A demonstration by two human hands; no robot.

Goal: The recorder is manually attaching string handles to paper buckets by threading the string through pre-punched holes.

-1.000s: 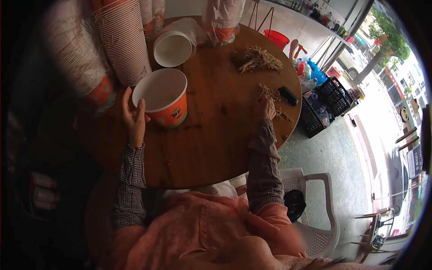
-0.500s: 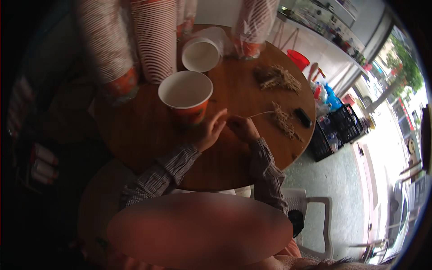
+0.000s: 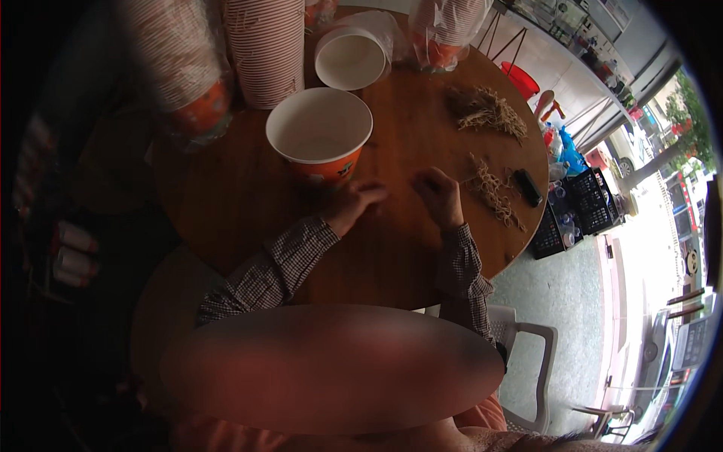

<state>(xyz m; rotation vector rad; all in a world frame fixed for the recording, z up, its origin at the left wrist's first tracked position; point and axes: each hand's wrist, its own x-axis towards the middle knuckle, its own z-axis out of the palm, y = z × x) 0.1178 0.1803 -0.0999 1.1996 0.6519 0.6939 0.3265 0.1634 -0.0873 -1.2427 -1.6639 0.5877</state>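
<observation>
A large white paper tub point(image 3: 320, 139) with an orange printed outside stands upright on the round wooden table. Close to its lower right side is my left hand point(image 3: 354, 207), its fingers stretched out to the right with nothing seen in them; whether it touches the tub I cannot tell. To the right, above the tabletop, my right hand point(image 3: 439, 197) is closed with the fingers curled in. What it holds, if anything, is hidden. Beside it lies a small loose heap of tan, string-like strands point(image 3: 493, 192), and a bigger tangled bundle of strands point(image 3: 489, 113) rests farther back.
A second white tub point(image 3: 350, 62) in clear plastic is behind the first. Tall stacks of paper tubs point(image 3: 265, 53) line the back left, another wrapped stack point(image 3: 444, 34) the back. A small black object point(image 3: 528, 187) lies near the right edge; a black crate point(image 3: 584, 207) stands beyond the table.
My hands have moved apart, the right one going rightward. A thin strand that ran from it toward the small heap no longer shows. The whole view has shifted slightly.
</observation>
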